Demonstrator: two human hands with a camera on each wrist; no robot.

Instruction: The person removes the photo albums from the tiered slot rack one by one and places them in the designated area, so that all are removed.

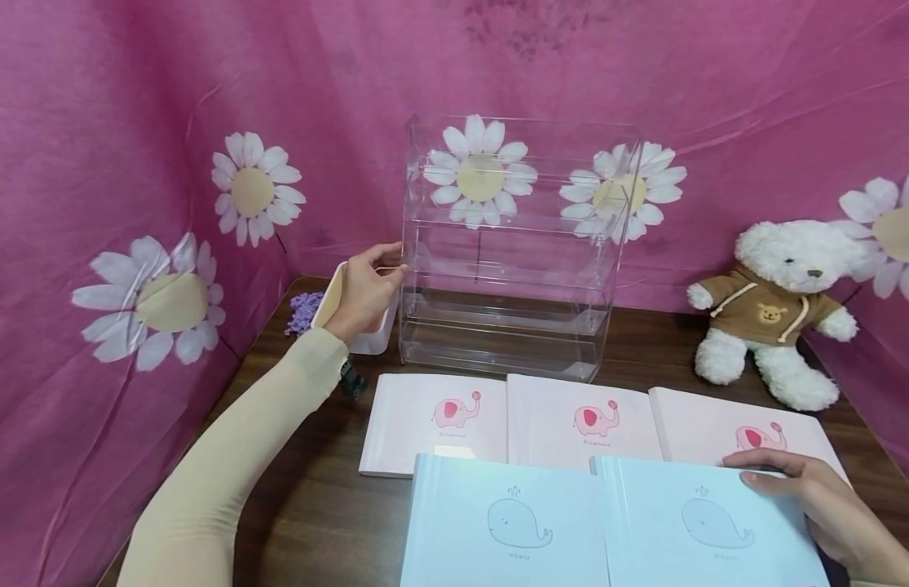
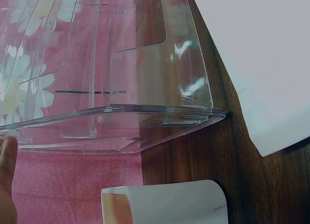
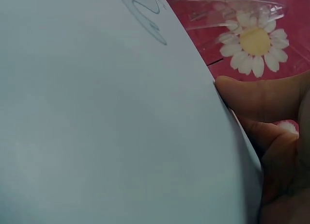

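Note:
A clear plastic tiered rack (image 1: 501, 293) stands upright at the back of the table. My left hand (image 1: 368, 289) touches its left side with extended fingertips; in the left wrist view only part of a finger (image 2: 7, 163) shows against the rack's edge. At the front right, my right hand (image 1: 828, 505) pinches the upper right edge of a pale blue whale book (image 1: 707, 522), thumb on the cover side. Its other fingers are partly hidden behind the book. Another blue whale book (image 1: 498, 514) lies beside it. Behind them, several pink elephant books (image 1: 454, 420) lie in a row.
A white container (image 1: 377, 338) sits left of the rack, partly behind my left hand, near purple flowers (image 1: 304, 313). A white teddy bear (image 1: 777, 310) in a brown hoodie sits at the back right. A pink flowered curtain (image 1: 337, 106) hangs around the wooden table (image 1: 307, 481).

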